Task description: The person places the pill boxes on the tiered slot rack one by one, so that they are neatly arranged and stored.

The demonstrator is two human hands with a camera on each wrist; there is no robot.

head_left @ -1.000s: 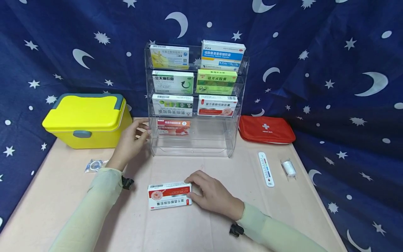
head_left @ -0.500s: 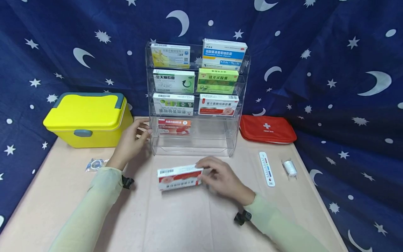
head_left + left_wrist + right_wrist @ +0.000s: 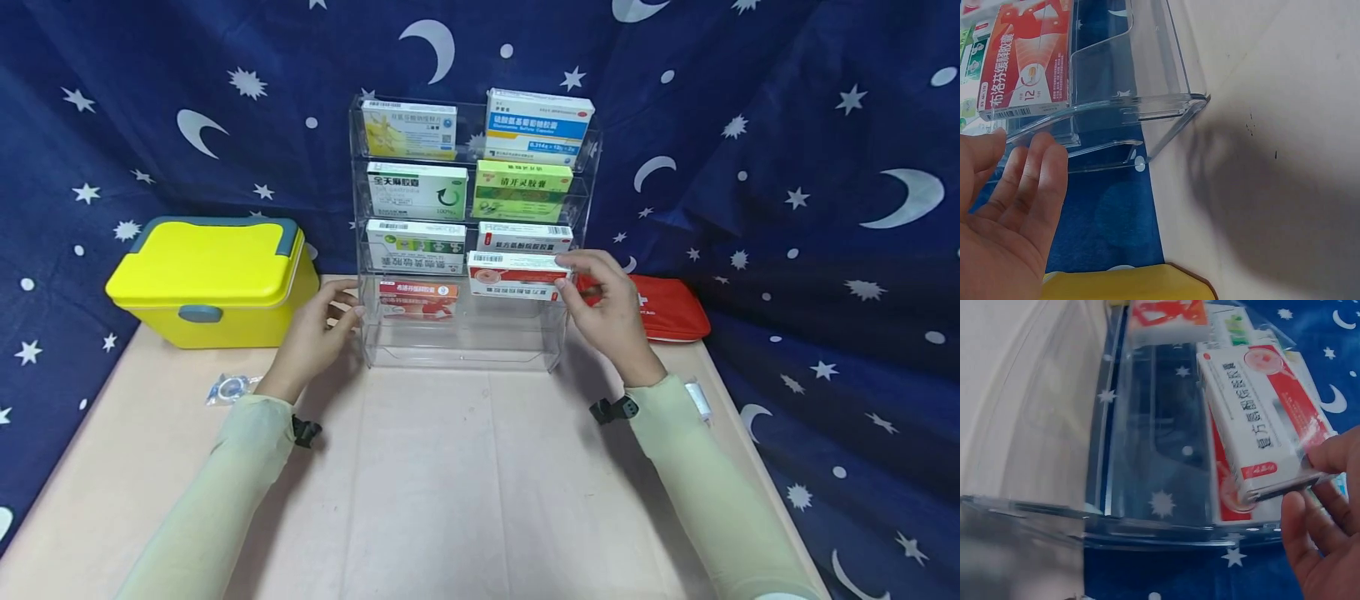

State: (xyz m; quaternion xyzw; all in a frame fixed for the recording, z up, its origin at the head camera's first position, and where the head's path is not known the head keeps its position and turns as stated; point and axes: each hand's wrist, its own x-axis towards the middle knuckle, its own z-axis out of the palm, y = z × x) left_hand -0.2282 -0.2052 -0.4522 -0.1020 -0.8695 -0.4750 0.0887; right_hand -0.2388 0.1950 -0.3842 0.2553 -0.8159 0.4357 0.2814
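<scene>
My right hand pinches the right end of a white-and-red medicine box between thumb and fingers. The box is level, in front of the rack's lower right part, overlapping a similar box on the tier above. In the right wrist view, the held box shows its printed face, with fingers at its end. My left hand rests at the left side of the clear acrylic rack, its fingers loosely bent at the panel's edge. A red-orange medicine box stands in the rack's lower left.
Several other medicine boxes fill the upper tiers, among them a green one. A yellow lidded case stands left of the rack, a bagged tape roll before it. Right are a red first-aid pouch and a white roll, both partly covered by my arm.
My right hand has lifted the white-and-red box off the table and carried it forward and right, up to the rack. The left hand has stayed at the rack's side.
</scene>
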